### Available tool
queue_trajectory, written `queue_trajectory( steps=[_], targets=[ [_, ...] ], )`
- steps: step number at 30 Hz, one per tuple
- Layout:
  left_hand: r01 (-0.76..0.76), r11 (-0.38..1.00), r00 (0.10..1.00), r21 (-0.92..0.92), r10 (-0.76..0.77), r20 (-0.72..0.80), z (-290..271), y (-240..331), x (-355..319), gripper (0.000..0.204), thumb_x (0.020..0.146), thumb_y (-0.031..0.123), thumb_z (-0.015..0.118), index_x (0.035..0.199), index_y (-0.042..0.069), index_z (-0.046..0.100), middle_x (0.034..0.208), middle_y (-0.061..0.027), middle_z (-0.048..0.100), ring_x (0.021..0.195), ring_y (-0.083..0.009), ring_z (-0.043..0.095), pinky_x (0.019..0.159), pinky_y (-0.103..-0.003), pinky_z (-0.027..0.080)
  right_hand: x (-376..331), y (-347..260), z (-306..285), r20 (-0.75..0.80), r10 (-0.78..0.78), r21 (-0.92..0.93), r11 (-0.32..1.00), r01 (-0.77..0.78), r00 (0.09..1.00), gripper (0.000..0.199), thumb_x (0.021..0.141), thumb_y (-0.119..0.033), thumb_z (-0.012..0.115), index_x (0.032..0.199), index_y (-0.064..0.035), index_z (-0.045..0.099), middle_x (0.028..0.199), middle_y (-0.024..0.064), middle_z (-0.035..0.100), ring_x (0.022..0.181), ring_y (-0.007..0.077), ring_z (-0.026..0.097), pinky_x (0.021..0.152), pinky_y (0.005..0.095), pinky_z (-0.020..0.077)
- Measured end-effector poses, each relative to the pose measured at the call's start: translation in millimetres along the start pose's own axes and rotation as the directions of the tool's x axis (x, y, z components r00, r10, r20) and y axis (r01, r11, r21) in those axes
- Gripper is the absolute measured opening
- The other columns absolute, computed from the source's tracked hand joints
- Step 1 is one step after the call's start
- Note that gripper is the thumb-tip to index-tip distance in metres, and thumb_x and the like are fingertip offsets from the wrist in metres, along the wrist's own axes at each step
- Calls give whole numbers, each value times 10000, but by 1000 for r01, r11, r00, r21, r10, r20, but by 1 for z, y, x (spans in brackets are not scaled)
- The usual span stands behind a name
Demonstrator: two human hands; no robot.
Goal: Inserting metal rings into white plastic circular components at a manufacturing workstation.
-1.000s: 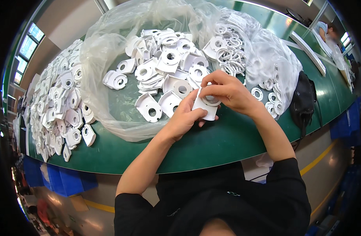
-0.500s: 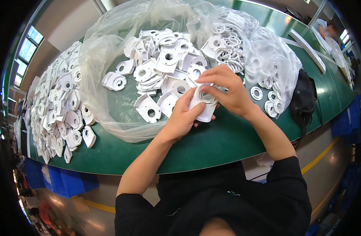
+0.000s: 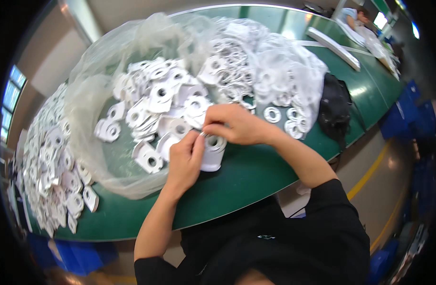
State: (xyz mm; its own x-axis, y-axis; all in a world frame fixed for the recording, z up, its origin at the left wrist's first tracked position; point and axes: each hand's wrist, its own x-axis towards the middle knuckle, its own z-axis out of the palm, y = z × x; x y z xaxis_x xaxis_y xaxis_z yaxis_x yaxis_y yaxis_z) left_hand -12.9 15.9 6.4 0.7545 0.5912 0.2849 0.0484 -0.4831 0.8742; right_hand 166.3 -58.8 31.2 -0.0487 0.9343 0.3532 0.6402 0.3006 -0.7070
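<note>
Between my hands, over the table's near side, is a white plastic part with a round hole and a ring around it [image 3: 212, 160]. My left hand [image 3: 184, 160] grips its left side, thumb and fingers closed. My right hand [image 3: 234, 124] is closed at the part's upper edge, thumb and forefinger pinched where the two hands meet; its fingertips hide that spot. Just beyond lies a heap of similar white parts [image 3: 162, 93] on a spread clear plastic bag [image 3: 87, 102]. To the right of the heap are many loose white rings [image 3: 272, 114].
A second large pile of white parts [image 3: 47, 156] covers the left end of the green table [image 3: 246, 178]. A black bag [image 3: 334, 107] sits at the right edge. Farther back lie a long white strip [image 3: 334, 48] and a person at work [image 3: 352, 20]. Blue bins [image 3: 82, 256] stand below.
The view has shifted and tilted, so the scene sits farther left. My right fingers have moved from over the ring to the part's upper left edge, beside my left thumb.
</note>
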Motion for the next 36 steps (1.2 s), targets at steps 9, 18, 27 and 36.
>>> queue_trajectory(
  steps=[9,18,27,36],
  targets=[
    [54,983,998,-175,-57,-12,-1,-1,0,210,984,159,450,882,-1,540,727,11,513,666,-48,425,577,-228,350,1,0,7,-119,60,240,970,-30,991,138,885,-139,617,903,-2,615,793,68,599,737,144,575,682,275,460],
    [78,853,992,-516,-116,-42,11,9,-3,250,1015,200,355,1181,15,388,1100,-100,535,1013,-181,577,866,-352,519,3,6,21,-200,310,621,774,-124,929,212,937,-180,579,983,19,635,849,15,632,799,59,548,714,220,447],
    [179,913,984,-366,-167,66,-3,5,1,275,1009,238,393,860,48,524,727,15,539,614,-50,415,543,-244,342,0,2,5,-28,67,253,966,-57,997,169,906,-141,581,938,12,644,850,98,663,788,158,613,740,278,474],
    [59,998,997,7,-58,-47,-10,-12,2,273,980,198,455,797,-3,484,641,-22,484,564,-111,382,507,-299,324,0,-3,6,92,158,275,945,-177,983,144,894,-150,622,903,-7,638,782,55,660,746,92,601,689,251,477]
  ],
)
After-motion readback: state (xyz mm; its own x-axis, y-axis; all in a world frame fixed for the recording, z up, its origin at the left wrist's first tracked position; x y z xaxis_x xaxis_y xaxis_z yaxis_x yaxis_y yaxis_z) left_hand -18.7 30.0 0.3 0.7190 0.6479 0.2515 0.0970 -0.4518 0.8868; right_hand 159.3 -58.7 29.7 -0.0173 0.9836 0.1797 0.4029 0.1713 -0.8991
